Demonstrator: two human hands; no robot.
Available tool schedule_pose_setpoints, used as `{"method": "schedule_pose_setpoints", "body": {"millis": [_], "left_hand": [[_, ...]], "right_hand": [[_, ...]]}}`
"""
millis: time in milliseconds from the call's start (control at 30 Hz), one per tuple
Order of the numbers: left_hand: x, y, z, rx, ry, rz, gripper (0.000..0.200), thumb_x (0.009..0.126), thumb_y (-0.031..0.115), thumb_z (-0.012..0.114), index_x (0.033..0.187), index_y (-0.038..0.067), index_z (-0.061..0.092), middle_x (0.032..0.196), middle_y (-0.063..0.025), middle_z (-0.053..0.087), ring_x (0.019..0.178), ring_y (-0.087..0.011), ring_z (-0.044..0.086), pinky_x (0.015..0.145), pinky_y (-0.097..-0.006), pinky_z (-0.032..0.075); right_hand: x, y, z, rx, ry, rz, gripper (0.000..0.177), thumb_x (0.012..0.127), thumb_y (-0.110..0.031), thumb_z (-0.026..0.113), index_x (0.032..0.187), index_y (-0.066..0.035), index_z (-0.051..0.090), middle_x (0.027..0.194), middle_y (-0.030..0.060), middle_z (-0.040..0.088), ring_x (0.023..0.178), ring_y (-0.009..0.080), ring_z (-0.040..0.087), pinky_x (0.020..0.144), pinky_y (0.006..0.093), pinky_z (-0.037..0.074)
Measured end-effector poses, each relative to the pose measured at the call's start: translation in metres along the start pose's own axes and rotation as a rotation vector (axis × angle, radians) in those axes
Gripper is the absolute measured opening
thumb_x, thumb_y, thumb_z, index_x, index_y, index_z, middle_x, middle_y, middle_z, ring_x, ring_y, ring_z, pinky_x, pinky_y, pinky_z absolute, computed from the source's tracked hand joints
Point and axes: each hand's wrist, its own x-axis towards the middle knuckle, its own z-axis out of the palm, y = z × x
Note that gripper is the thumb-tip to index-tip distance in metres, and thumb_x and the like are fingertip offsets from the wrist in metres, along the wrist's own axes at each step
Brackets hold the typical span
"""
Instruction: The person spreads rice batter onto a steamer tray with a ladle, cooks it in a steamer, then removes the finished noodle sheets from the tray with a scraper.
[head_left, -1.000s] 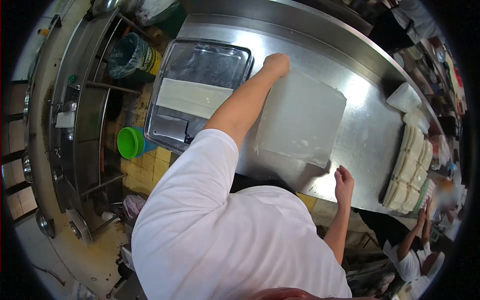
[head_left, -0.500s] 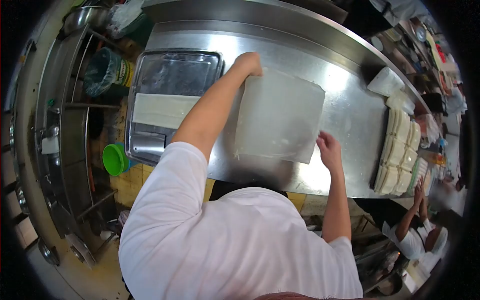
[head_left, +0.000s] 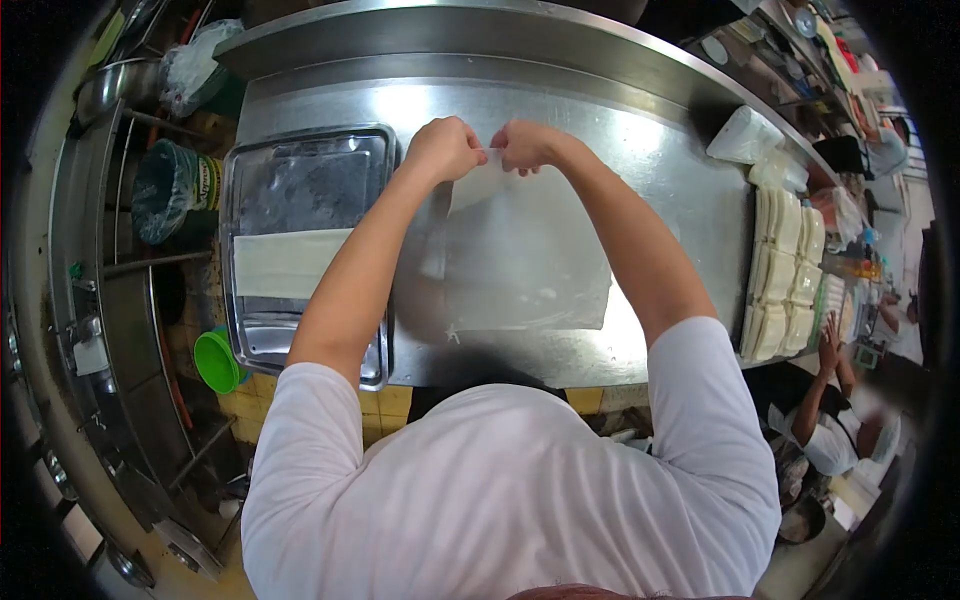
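A thin, pale translucent sheet [head_left: 530, 270] lies on the steel worktop in front of me, its near edge flat. My left hand [head_left: 447, 150] pinches the far edge near its left corner. Close beside it, my right hand [head_left: 528, 147] has its fingers closed on the same far edge, and a short bit of sheet shows between the two hands. The edge at my fingers looks lifted and gathered, while the fingertips are partly hidden. Left of the sheet is a metal tray [head_left: 310, 142] holding a flat whitish strip [head_left: 285, 264].
Stacks of pale, folded, wrapped pieces [head_left: 780, 270] fill a tray at the right end of the worktop [head_left: 650, 160]. Clear plastic bags [head_left: 745, 135] lie behind them. A raised steel ledge [head_left: 450, 45] runs along the back. Another person's hands [head_left: 829, 343] show at far right.
My right hand has moved from the sheet's near right side to its far edge, beside my left hand. The far edge is now drawn up at my fingers. The view has shifted slightly.
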Motion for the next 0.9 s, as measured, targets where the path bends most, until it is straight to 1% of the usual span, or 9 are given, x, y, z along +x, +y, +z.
{"method": "schedule_pose_setpoints", "body": {"millis": [67,200,300,367,467,533,600,700,900], "left_hand": [[0.005,-0.005,0.0,-0.014,0.002,0.008,0.02,0.079,0.028,0.08,0.088,0.01,0.079,0.086,-0.012,0.076,0.082,-0.0266,0.072,0.078,-0.0382,0.055],[0.02,-0.021,0.005,-0.035,-0.031,0.016,0.021,0.079,0.027,0.08,0.089,0.009,0.079,0.086,-0.0121,0.075,0.081,-0.0258,0.071,0.077,-0.0375,0.055],[0.033,-0.029,0.012,-0.039,-0.075,0.01,0.022,0.079,0.026,0.081,0.09,0.008,0.078,0.084,-0.0117,0.075,0.079,-0.0237,0.07,0.076,-0.0367,0.054],[0.039,-0.033,0.017,-0.031,-0.109,0.004,0.021,0.079,0.025,0.081,0.09,0.007,0.078,0.083,-0.0115,0.075,0.077,-0.0228,0.069,0.075,-0.0364,0.054],[0.048,-0.034,0.021,-0.072,-0.126,-0.016,0.021,0.079,0.024,0.08,0.088,0.006,0.078,0.081,-0.0113,0.074,0.076,-0.0206,0.068,0.073,-0.0354,0.053],[0.052,-0.033,0.021,-0.048,-0.185,-0.067,0.024,0.078,0.028,0.081,0.09,0.008,0.078,0.089,-0.0125,0.075,0.084,-0.025,0.071,0.08,-0.0358,0.055],[0.051,-0.033,0.023,-0.045,-0.159,-0.037,0.023,0.079,0.026,0.081,0.089,0.006,0.078,0.085,-0.0116,0.075,0.079,-0.0224,0.069,0.076,-0.0352,0.054],[0.045,-0.033,0.026,-0.056,-0.12,-0.007,0.022,0.08,0.024,0.08,0.088,0.004,0.077,0.081,-0.0103,0.074,0.074,-0.0198,0.067,0.072,-0.0343,0.053],[0.03,-0.03,0.021,-0.103,-0.06,0.008,0.021,0.081,0.023,0.08,0.089,0.003,0.077,0.082,-0.0101,0.074,0.076,-0.0183,0.068,0.073,-0.0332,0.054]], "right_hand": [[0.001,0.009,-0.005,-0.182,-0.186,0.196,0.05,0.074,-0.006,0.065,0.123,-0.003,0.068,0.096,0.0161,0.073,0.072,0.0223,0.068,0.061,0.0374,0.056],[-0.026,0.048,-0.021,-0.245,-0.135,0.288,0.044,0.074,-0.006,0.066,0.118,-0.003,0.071,0.09,0.0158,0.073,0.073,0.0237,0.068,0.063,0.0382,0.057],[-0.045,0.087,-0.029,-0.385,-0.14,0.279,0.04,0.075,-0.007,0.066,0.114,-0.005,0.073,0.092,0.0179,0.073,0.081,0.0285,0.07,0.071,0.0407,0.057],[-0.06,0.116,-0.023,-0.531,0.103,0.112,0.034,0.077,-0.011,0.068,0.11,-0.006,0.074,0.091,0.0178,0.072,0.089,0.0339,0.069,0.08,0.043,0.055],[-0.077,0.135,-0.019,-0.656,0.263,0.072,0.029,0.08,-0.012,0.062,0.105,-0.012,0.076,0.092,0.0147,0.073,0.097,0.0358,0.068,0.086,0.0447,0.054],[-0.08,0.147,-0.017,-0.586,0.293,0.013,0.028,0.08,-0.012,0.062,0.104,-0.012,0.076,0.095,0.0149,0.072,0.096,0.0358,0.068,0.086,0.0446,0.054],[-0.083,0.148,-0.018,-0.515,0.323,-0.05,0.026,0.081,-0.012,0.061,0.102,-0.012,0.076,0.098,0.015,0.072,0.095,0.0358,0.068,0.087,0.0445,0.055],[-0.089,0.143,-0.017,-0.479,0.182,0.159,0.024,0.082,-0.012,0.06,0.1,-0.01,0.076,0.101,0.0166,0.071,0.095,0.0359,0.068,0.087,0.0447,0.055],[-0.101,0.156,-0.008,-0.514,0.394,0.038,0.017,0.083,-0.011,0.059,0.093,-0.006,0.072,0.096,0.0164,0.072,0.095,0.0363,0.067,0.083,0.0459,0.054]]}}
